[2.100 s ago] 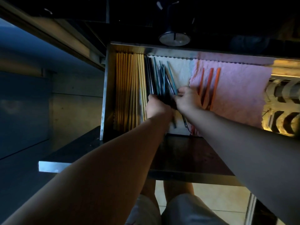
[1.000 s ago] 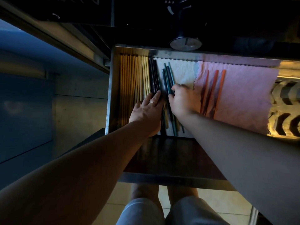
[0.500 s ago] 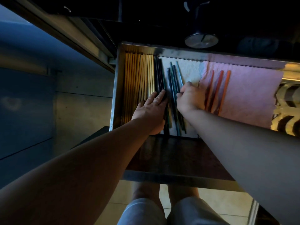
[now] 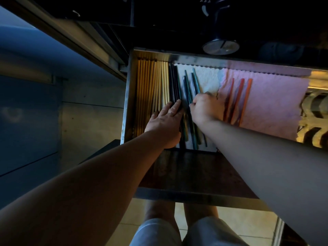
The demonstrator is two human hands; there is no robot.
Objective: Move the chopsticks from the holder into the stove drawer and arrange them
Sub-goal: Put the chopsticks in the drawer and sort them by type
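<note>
Drawer (image 4: 129,96): sorting position.
Left grip (image 4: 166,120) lies flat, fingers straight, pressing the black chopsticks (image 4: 174,82); right grip (image 4: 206,108) is curled round the teal chopsticks (image 4: 193,84) just beside them, inside the drawer.

Person, as seen from the head camera. Left forearm (image 4: 106,174) and right forearm (image 4: 257,157): bare along all the length in view. Left hand (image 4: 165,121): bare, with one thin, pale, plain-looking ring (image 4: 170,112) round a middle finger, close to the knuckle. Right hand (image 4: 206,108): bare; its back and wrist show, its fingers mostly hidden. Shorts (image 4: 156,233): pale grey-blue cloth, one leg on each side of a dark gap, hems ending above the knees; the weave is too dim to tell. Legs (image 4: 156,210): bare below the hems; the feet are hidden.
</note>
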